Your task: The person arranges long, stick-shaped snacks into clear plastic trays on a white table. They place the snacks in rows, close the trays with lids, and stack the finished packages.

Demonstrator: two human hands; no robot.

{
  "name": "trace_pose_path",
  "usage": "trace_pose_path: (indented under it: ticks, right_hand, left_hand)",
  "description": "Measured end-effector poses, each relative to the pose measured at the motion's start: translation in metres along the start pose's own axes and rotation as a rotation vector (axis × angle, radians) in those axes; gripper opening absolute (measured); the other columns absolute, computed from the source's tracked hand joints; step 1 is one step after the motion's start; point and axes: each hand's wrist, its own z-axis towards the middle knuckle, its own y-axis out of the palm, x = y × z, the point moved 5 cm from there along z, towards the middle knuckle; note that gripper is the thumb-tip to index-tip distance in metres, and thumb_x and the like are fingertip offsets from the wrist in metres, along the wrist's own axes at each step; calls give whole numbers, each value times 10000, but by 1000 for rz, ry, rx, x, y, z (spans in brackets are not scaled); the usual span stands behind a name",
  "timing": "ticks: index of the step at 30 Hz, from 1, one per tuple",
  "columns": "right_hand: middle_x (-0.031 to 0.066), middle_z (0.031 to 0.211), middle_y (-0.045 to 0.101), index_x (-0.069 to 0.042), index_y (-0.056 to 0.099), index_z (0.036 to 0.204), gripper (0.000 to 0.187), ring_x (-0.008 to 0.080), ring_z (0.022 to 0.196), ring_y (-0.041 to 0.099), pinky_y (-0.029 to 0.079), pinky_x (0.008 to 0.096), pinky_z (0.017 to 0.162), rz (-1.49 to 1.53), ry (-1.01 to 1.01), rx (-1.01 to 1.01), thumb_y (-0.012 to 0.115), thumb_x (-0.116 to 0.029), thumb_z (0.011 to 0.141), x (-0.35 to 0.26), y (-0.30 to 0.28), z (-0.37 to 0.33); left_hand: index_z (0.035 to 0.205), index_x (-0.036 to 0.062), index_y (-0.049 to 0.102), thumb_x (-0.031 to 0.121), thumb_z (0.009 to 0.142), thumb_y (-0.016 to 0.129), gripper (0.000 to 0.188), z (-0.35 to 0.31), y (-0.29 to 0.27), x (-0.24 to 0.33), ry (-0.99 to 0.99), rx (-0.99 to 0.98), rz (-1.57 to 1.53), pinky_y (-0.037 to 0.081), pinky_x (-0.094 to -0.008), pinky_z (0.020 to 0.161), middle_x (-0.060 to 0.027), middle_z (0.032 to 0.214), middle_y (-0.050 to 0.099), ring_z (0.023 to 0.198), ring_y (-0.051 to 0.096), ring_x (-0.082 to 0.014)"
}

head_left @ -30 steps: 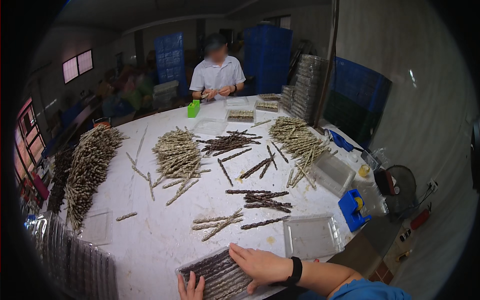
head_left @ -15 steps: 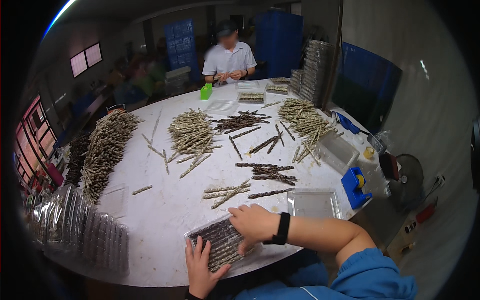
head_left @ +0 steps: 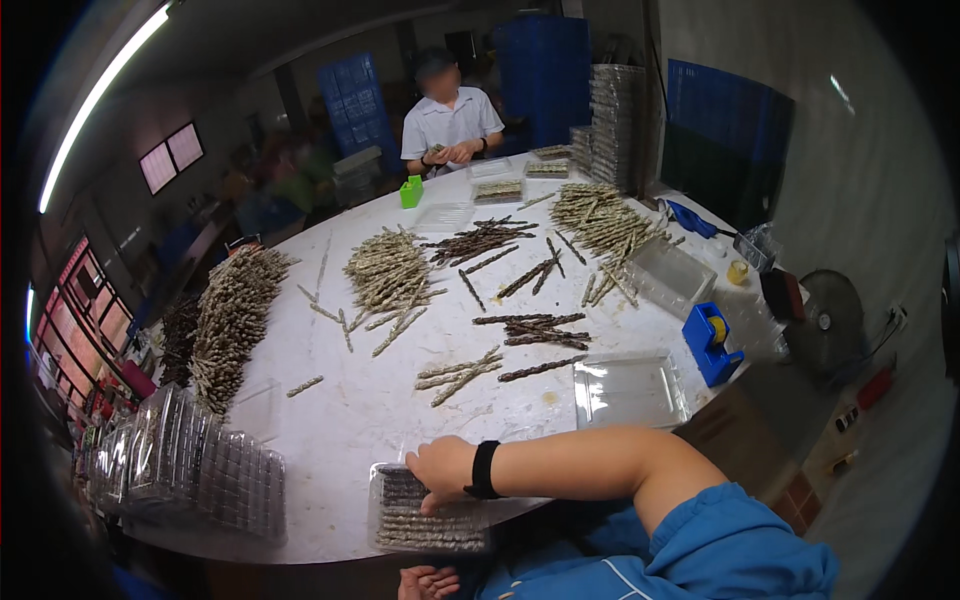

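A clear plastic tray (head_left: 425,515) packed with rows of pale and dark twisted sticks lies at the near edge of the round white table (head_left: 340,420). My right hand (head_left: 440,470), a black band on its wrist, lies across the top of this tray with bent fingers gripping it. My left hand (head_left: 430,582) shows only partly at the bottom edge, below the table rim, fingers apart and holding nothing. A few loose pale sticks (head_left: 455,370) and dark sticks (head_left: 535,330) lie just beyond the tray.
An empty clear tray (head_left: 630,390) and a blue tape dispenser (head_left: 710,345) sit to the right. Filled trays (head_left: 190,465) are stacked at the left edge beside a long stick pile (head_left: 230,315). Another person (head_left: 450,125) works at the far side.
My left hand has left the tray's near end and dropped below the table rim. My right hand stays on the tray, which now sits closer to the table's edge.
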Motion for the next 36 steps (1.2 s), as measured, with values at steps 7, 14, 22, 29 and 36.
trace_pose_path:
  ticks: [7,14,22,29,36]
  right_hand:
    - [237,908,672,35,581,1014,510,426,907,647,515,473,781,241,-62,-84,774,-360,757,-12,24,-32]
    - [222,1031,657,-6,482,1301,664,374,962,645,512,408,820,344,-48,100,704,-427,837,28,32,-101]
    - [60,935,632,8,433,1277,501,70,841,575,458,215,707,1436,131,408,710,-156,893,72,52,-193]
    - [47,1008,635,-9,418,1342,482,79,830,607,498,235,703,1573,199,737,649,-67,922,80,41,-270]
    - [39,901,677,-16,557,1277,400,94,807,642,527,246,689,1213,427,809,681,-99,905,117,13,-362]
  left_hand:
    - [1317,-9,464,167,1008,512,360,2,-6,9,89,2,-276,486,-367,921,-119,1211,596,1083,580,-220]
    - [1324,-3,464,134,989,530,369,4,23,22,1,-70,-130,492,-328,902,-105,1199,608,1053,599,-190]
    - [1343,3,457,307,910,666,569,67,89,17,-79,-286,-57,392,-434,1046,-158,1359,529,1262,503,-269]
    - [1358,-20,412,238,943,620,531,67,215,26,-125,-646,-122,462,-409,1002,-137,1293,572,1165,577,-244]
    - [1363,-17,415,206,926,621,532,67,263,10,-288,-774,-45,484,-393,975,-136,1275,587,1127,600,-235]
